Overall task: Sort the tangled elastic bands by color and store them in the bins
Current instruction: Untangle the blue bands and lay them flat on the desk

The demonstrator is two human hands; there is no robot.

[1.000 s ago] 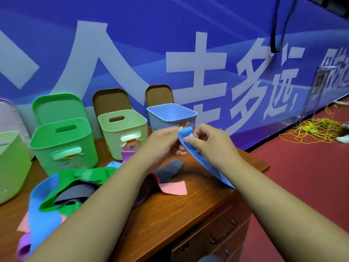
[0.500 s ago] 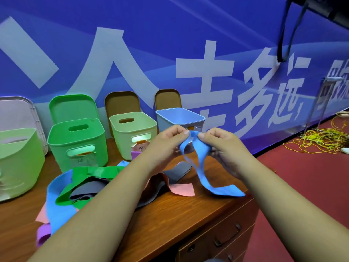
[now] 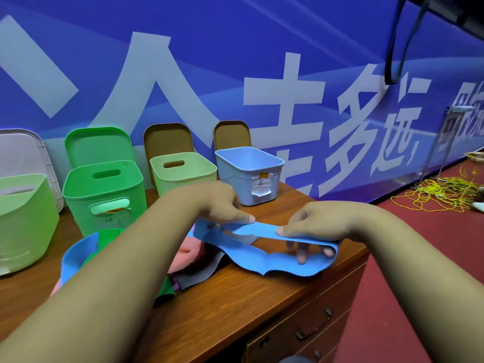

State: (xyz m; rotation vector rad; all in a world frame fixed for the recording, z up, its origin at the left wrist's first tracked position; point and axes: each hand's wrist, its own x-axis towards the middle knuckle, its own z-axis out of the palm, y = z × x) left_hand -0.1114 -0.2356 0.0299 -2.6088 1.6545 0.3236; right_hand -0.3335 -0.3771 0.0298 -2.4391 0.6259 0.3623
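Observation:
Both my hands hold one blue elastic band [image 3: 262,258], a flat loop stretched sideways just above the wooden desk [image 3: 235,305]. My left hand [image 3: 222,205] pinches its left end and my right hand [image 3: 311,226] has its fingers through the right end. Under my left forearm lies a tangled pile of bands: blue [image 3: 76,255], green [image 3: 110,237], pink [image 3: 186,255] and dark grey [image 3: 201,273]. Behind the hands stand a blue bin [image 3: 248,174], a pale green bin [image 3: 183,174] and a bright green bin [image 3: 104,195].
A larger light green bin [image 3: 23,221] stands at the far left. Lids lean against the blue banner wall behind the bins. The desk's right edge drops to a red floor, where yellow cord [image 3: 440,195] lies tangled. Drawers with handles [image 3: 314,326] face me.
The blue band hung down from both hands held close together; my hands have since moved apart and lower, stretching it into a wide horizontal loop. My view has shifted closer.

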